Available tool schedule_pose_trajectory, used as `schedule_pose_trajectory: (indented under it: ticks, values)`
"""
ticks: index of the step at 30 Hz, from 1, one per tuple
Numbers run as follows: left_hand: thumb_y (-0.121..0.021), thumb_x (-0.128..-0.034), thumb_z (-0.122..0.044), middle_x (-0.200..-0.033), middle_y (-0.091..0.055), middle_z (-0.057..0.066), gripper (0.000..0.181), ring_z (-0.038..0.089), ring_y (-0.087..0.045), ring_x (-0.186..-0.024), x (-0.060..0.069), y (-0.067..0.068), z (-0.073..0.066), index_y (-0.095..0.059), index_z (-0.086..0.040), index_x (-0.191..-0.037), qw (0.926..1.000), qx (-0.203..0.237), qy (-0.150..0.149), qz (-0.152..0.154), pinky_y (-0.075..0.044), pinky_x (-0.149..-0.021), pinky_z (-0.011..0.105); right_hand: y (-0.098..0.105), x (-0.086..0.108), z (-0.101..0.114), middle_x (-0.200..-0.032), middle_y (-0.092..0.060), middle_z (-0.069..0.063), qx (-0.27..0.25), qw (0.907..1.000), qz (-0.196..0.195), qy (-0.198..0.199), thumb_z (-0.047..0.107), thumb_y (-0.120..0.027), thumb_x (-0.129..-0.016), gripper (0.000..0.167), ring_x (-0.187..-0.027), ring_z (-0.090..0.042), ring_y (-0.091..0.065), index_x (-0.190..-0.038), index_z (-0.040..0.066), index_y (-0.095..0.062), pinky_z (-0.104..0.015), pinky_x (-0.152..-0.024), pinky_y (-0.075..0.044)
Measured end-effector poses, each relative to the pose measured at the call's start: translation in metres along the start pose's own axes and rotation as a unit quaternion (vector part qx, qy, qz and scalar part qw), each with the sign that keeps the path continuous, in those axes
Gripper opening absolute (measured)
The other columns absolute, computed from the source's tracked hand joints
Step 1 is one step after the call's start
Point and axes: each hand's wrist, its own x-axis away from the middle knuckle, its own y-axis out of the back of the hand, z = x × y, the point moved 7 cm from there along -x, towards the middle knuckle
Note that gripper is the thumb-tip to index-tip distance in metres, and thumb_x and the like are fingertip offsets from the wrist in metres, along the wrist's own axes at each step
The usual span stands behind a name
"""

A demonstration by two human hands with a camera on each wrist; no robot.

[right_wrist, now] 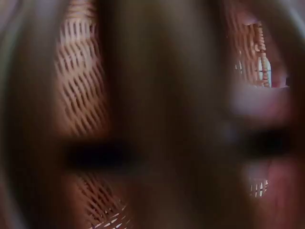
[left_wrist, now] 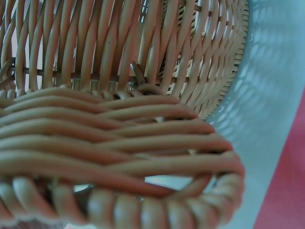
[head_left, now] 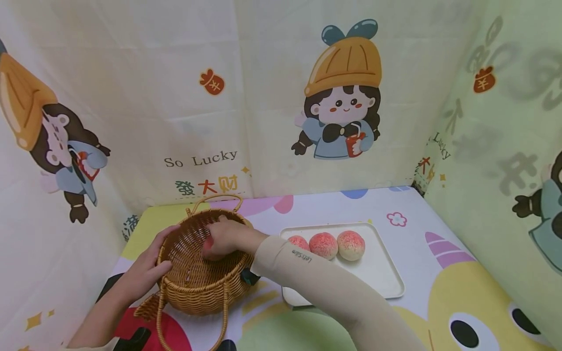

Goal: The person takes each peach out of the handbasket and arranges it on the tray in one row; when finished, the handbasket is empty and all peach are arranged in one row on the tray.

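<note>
A brown wicker basket (head_left: 197,292) with looped handles stands on the left of the table, its mouth tipped toward the head camera. My left hand (head_left: 147,268) grips its left rim, thumb over the edge. Inside the basket my right hand (head_left: 230,236) holds a pink peach (head_left: 211,247), mostly covered by the fingers. On a white tray (head_left: 382,278) to the right lie a peach (head_left: 351,245), a second peach (head_left: 323,245) and a third peach (head_left: 298,242) partly behind my right sleeve. Close wickerwork (left_wrist: 95,129) fills much of the left wrist view; blurred strands block most of the right wrist view.
A patterned cloth (head_left: 439,302) covers the table. Printed curtains (head_left: 263,97) hang behind it and at both sides. My right forearm (head_left: 325,282) crosses over the tray's left part. A woven flap (head_left: 147,307) juts from the basket's lower left.
</note>
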Motion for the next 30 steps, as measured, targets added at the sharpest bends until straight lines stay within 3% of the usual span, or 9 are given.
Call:
schedule_pose_trajectory:
  ticks: [5, 10, 15, 18, 21, 24, 27, 30]
  values:
    - [-0.054, -0.0845, 0.001, -0.153, -0.031, 0.023, 0.085, 0.055, -0.049, -0.120, 0.000, 0.000, -0.001, -0.019, -0.020, -0.159, 1.0000, 0.006, 0.001, 0.001, -0.059, -0.073, 0.053, -0.001, 0.001, 0.001, -0.120, -0.061, 0.003, 0.059, 0.9982, -0.013, 0.006, 0.046, -0.066, -0.090, 0.050, -0.105, -0.016, -0.054, -0.134, 0.023, -0.064, -0.029, -0.079, -0.046]
    - [-0.055, -0.0835, 0.001, -0.152, -0.032, 0.023, 0.086, 0.055, -0.049, -0.119, 0.000, 0.000, -0.002, -0.020, -0.019, -0.159, 1.0000, 0.004, -0.005, 0.000, -0.059, -0.072, 0.053, -0.003, 0.001, 0.002, -0.104, -0.064, 0.009, 0.069, 0.9974, -0.022, 0.000, 0.045, -0.069, -0.090, 0.037, -0.095, -0.011, -0.058, -0.121, 0.026, -0.064, -0.027, -0.081, -0.047]
    - [-0.054, -0.0842, 0.001, -0.152, -0.032, 0.024, 0.085, 0.056, -0.050, -0.118, 0.000, 0.000, -0.001, -0.019, -0.019, -0.159, 0.9999, 0.012, 0.001, 0.002, -0.060, -0.071, 0.050, -0.008, 0.005, 0.004, -0.139, -0.059, 0.003, 0.120, 0.9926, -0.013, -0.013, 0.040, -0.068, -0.094, 0.040, -0.127, -0.015, -0.053, -0.132, 0.028, -0.064, -0.031, -0.095, -0.048]
    - [-0.054, -0.0846, 0.001, -0.152, -0.031, 0.024, 0.085, 0.057, -0.049, -0.119, 0.001, -0.001, -0.001, -0.019, -0.019, -0.159, 0.9999, 0.015, 0.003, 0.003, -0.060, -0.071, 0.051, -0.011, 0.009, 0.006, -0.146, -0.054, 0.002, 0.136, 0.9906, 0.002, -0.008, 0.031, -0.070, -0.093, 0.039, -0.131, -0.017, -0.052, -0.132, 0.029, -0.064, -0.032, -0.096, -0.049]
    - [-0.054, -0.0847, 0.001, -0.153, -0.031, 0.024, 0.085, 0.056, -0.049, -0.119, 0.000, -0.001, -0.001, -0.019, -0.019, -0.159, 0.9999, 0.013, 0.002, 0.002, -0.060, -0.071, 0.052, -0.013, 0.011, 0.010, -0.125, -0.064, 0.006, 0.142, 0.9898, 0.008, 0.011, 0.031, -0.073, -0.091, 0.039, -0.112, -0.012, -0.061, -0.128, 0.028, -0.062, -0.030, -0.088, -0.050]
    - [-0.054, -0.0847, 0.001, -0.153, -0.031, 0.023, 0.085, 0.056, -0.050, -0.119, 0.001, -0.001, -0.001, -0.019, -0.020, -0.159, 0.9999, 0.013, 0.003, 0.002, -0.059, -0.071, 0.053, -0.013, 0.013, 0.013, -0.097, -0.064, 0.010, 0.154, 0.9876, 0.005, 0.031, 0.038, -0.076, -0.086, 0.037, -0.091, -0.009, -0.060, -0.117, 0.027, -0.060, -0.029, -0.078, -0.050]
    - [-0.053, -0.0849, 0.001, -0.153, -0.030, 0.023, 0.085, 0.057, -0.049, -0.119, 0.001, 0.000, -0.001, -0.019, -0.020, -0.159, 0.9999, 0.015, 0.005, 0.003, -0.059, -0.071, 0.055, -0.012, 0.014, 0.014, -0.085, -0.059, 0.011, 0.165, 0.9854, -0.004, 0.042, 0.046, -0.076, -0.083, 0.035, -0.081, -0.008, -0.057, -0.108, 0.028, -0.059, -0.030, -0.069, -0.049]
    - [-0.053, -0.0853, 0.001, -0.154, -0.030, 0.023, 0.084, 0.057, -0.048, -0.121, 0.001, 0.000, -0.001, -0.019, -0.020, -0.160, 0.9999, 0.014, 0.003, 0.003, -0.059, -0.071, 0.055, -0.010, 0.013, 0.014, -0.083, -0.057, 0.013, 0.138, 0.9887, -0.017, 0.055, 0.052, -0.077, -0.079, 0.038, -0.078, -0.007, -0.054, -0.106, 0.030, -0.060, -0.029, -0.063, -0.047]
